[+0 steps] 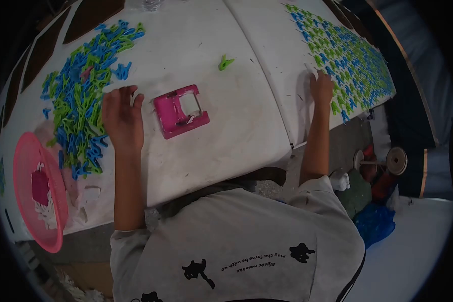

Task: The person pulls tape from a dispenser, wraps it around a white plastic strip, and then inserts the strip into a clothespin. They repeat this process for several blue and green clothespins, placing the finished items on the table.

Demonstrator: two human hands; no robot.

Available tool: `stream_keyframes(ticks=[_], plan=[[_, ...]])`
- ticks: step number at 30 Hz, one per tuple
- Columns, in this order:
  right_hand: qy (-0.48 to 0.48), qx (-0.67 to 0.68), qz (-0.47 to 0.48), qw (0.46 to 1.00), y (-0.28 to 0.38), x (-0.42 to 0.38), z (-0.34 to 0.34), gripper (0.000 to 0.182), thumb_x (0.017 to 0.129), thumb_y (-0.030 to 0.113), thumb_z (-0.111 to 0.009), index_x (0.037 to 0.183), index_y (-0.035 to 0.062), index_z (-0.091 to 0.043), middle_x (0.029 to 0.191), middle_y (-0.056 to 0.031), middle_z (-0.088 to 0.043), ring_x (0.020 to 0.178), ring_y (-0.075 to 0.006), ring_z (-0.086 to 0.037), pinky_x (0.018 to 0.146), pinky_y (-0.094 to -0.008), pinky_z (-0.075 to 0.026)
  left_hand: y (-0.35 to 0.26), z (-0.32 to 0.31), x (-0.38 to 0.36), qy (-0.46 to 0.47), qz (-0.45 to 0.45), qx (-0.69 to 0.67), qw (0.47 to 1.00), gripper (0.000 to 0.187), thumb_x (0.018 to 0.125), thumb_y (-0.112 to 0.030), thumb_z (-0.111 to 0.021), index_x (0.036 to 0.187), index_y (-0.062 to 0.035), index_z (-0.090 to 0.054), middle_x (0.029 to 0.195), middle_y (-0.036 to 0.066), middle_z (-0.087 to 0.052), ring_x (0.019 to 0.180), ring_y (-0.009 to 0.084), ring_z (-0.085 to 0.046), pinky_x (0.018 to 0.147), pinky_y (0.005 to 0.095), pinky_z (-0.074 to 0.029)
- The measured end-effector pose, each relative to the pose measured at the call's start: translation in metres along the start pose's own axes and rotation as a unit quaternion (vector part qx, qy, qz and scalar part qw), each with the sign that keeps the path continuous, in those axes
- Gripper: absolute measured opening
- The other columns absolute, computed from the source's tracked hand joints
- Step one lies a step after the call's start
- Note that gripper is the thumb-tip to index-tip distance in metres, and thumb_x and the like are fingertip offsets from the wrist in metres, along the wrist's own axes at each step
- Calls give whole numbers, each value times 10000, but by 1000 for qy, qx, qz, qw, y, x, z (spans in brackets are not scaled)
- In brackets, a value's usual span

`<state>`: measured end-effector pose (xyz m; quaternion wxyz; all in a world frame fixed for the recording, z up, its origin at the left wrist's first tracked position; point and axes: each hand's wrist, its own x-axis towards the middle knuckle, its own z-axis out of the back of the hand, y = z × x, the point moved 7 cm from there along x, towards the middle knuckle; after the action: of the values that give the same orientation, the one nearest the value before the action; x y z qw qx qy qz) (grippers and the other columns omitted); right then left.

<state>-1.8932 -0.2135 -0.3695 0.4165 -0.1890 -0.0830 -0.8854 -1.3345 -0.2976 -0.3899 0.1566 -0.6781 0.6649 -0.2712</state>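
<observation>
My left hand is raised beside the right edge of a loose pile of blue and green plastic clips, fingers apart, with nothing seen in it. To its right lies a pink plastic frame with a square opening. A single green clip rests farther back on the white table. My right hand is at the left edge of a dense, ordered layout of green and blue clips. Its fingers are bent together near a clip; whatever they hold is too small to make out.
A pink basket with white pieces and a dark pink block stands at the left table edge. A seam crosses the tabletop. Beyond the right front edge are spools and a blue plastic bag.
</observation>
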Motion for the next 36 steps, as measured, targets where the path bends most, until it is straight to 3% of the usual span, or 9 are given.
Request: stream_keyframes(ticks=[2,4,8,12,14,16,26,29,36], plan=[[15,-5,47,999,-16,23,-28,369,895,312,-588,1146,52,-664,1111,-207,-637,1012,-408,-603,874,-489,-499,2,5,3,-32,-14,15,999,113,957,-125,-607,1056,-70,-608,1042,60,-644,988,196,-616,804,368,-523],[139,56,132,980,-22,50,-68,373,874,271,-627,1163,36,-653,1003,-209,-674,926,-385,-649,828,-482,-516,10,3,8,-51,-4,88,995,94,940,-113,-631,1018,-66,-609,996,53,-640,976,193,-625,774,356,-533],[138,107,209,962,0,43,-41,321,842,215,-669,1089,9,-650,874,-192,-685,813,-351,-669,773,-449,-531,33,-6,14,-104,3,96,990,81,925,-93,-645,986,-55,-610,967,43,-633,947,184,-632,767,345,-536],[77,350,108,927,86,-28,56,109,862,59,-625,917,-13,-565,861,-169,-662,723,-233,-653,677,-347,-535,49,-16,11,-86,-7,106,991,69,925,-96,-647,964,-57,-606,958,50,-630,949,185,-627,784,349,-530],[103,702,130,692,138,-80,90,112,896,-9,-586,992,-20,-532,914,-178,-661,716,-208,-653,644,-312,-539,54,-14,8,-87,0,127,988,49,934,-92,-634,962,-69,-601,958,48,-628,974,193,-619,807,362,-523],[125,788,157,583,182,-124,105,174,906,-41,-577,1064,-27,-503,953,-186,-657,723,-203,-658,644,-298,-551,52,-16,10,-67,-18,156,985,61,931,-87,-637,962,-54,-597,949,60,-638,916,185,-629,795,349,-527],[187,761,102,613,249,-176,80,114,909,-29,-601,1010,-25,-549,943,-142,-664,711,-149,-659,650,-285,-556,53,-14,7,-76,-26,186,979,68,917,-46,-631,973,-17,-603,924,78,-655,793,164,-636,749,310,-539],[138,714,132,674,243,-171,85,94,915,-25,-587,997,-22,-542,923,-139,-658,698,-153,-656,631,-282,-550,52,-16,6,-71,-29,185,980,68,916,-43,-629,973,-14,-606,923,72,-655,790,161,-635,748,307,-540],[127,787,49,602,233,-164,71,60,937,12,-561,978,-19,-530,906,-159,-651,665,-195,-647,591,-317,-536,53,-14,7,-68,-29,185,980,72,911,-48,-639,969,-18,-608,916,62,-653,769,152,-632,736,295,-537]])
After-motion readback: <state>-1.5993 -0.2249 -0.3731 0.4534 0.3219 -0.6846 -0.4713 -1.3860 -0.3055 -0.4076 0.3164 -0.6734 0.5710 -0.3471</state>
